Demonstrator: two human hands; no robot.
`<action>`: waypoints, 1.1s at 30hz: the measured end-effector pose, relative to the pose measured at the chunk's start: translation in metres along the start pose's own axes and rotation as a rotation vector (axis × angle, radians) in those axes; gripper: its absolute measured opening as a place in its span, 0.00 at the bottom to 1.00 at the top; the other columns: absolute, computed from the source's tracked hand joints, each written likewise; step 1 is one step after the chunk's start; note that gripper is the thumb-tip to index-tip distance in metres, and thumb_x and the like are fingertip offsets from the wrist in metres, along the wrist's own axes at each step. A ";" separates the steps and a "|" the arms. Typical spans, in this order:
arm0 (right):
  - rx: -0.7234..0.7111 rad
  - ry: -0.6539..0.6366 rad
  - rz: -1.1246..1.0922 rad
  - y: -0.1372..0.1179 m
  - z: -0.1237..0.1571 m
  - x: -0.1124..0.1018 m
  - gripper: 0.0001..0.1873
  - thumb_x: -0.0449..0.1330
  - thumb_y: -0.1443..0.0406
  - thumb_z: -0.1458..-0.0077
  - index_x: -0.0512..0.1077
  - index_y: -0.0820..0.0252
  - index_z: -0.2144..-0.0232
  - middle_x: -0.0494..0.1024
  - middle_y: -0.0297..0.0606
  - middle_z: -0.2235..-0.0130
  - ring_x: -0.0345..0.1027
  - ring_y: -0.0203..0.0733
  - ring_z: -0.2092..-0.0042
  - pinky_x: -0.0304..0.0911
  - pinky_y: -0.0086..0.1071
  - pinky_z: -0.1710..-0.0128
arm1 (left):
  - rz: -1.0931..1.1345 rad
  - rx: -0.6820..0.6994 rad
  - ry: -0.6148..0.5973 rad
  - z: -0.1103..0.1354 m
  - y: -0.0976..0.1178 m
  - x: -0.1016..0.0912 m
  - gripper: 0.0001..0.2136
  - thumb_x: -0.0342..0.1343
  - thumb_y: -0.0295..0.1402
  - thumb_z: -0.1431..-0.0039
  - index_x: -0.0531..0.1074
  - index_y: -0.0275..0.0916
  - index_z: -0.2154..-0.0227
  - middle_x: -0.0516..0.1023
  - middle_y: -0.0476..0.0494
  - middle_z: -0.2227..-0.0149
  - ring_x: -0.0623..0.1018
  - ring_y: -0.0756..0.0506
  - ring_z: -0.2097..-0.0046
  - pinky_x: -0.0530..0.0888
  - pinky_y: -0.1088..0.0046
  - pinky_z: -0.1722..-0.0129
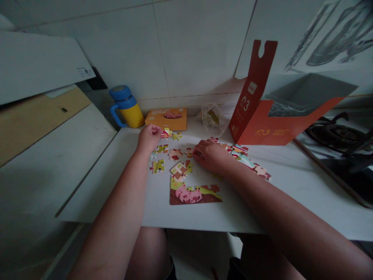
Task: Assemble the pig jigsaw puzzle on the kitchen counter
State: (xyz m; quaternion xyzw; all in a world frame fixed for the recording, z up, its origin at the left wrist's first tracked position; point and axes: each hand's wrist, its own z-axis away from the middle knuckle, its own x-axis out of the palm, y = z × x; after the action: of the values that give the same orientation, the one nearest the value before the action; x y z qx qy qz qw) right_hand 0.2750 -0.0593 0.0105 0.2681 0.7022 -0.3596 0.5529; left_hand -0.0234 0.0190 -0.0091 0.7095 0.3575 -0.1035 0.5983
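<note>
My left hand [149, 138] is curled, its fingertips pinched on a loose puzzle piece [166, 133] at the far side of the white counter. My right hand [210, 154] lies knuckles up with fingers bent over the pieces in the middle, pressing on a small piece [190, 152]. Several loose pieces [158, 166] are scattered between and around both hands. Nearer to me sits the joined bottom strip of the puzzle [194, 193], with a small joined cluster [180, 170] above its left end.
A yellow mug with a blue lid [127, 106] stands at the back left, an orange puzzle box [167, 118] beside it, then a clear plastic bag [213, 117]. An orange cardboard sleeve [264, 112] stands at the right. A gas hob [340, 149] lies at the far right. Counter front edge [204, 227].
</note>
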 end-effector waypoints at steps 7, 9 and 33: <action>-0.003 0.002 0.004 0.000 0.000 0.002 0.15 0.56 0.61 0.28 0.82 0.59 0.52 0.82 0.47 0.51 0.74 0.49 0.50 0.64 0.37 0.49 | -0.385 0.001 -0.034 0.006 -0.003 -0.006 0.04 0.63 0.32 0.35 0.77 0.40 0.59 0.87 0.41 0.57 0.83 0.43 0.57 0.75 0.68 0.54; -0.006 0.007 -0.008 0.001 0.000 0.001 0.14 0.57 0.62 0.29 0.82 0.59 0.52 0.82 0.47 0.50 0.74 0.49 0.50 0.65 0.37 0.49 | -0.396 0.012 -0.064 0.010 0.002 -0.005 0.07 0.63 0.33 0.34 0.77 0.39 0.55 0.87 0.41 0.55 0.84 0.44 0.57 0.75 0.70 0.53; -0.528 -0.088 -0.254 -0.020 0.003 0.005 0.13 0.63 0.62 0.31 0.82 0.57 0.48 0.83 0.45 0.44 0.75 0.49 0.41 0.66 0.43 0.38 | -0.395 0.328 -0.293 0.064 0.078 -0.038 0.07 0.60 0.36 0.32 0.81 0.40 0.63 0.86 0.44 0.63 0.81 0.44 0.62 0.71 0.70 0.62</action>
State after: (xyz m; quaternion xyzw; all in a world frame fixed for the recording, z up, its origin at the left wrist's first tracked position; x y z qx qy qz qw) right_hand 0.2604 -0.0736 0.0094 0.0091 0.7747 -0.2419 0.5841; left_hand 0.0158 -0.0567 0.0566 0.6910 0.3773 -0.3757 0.4889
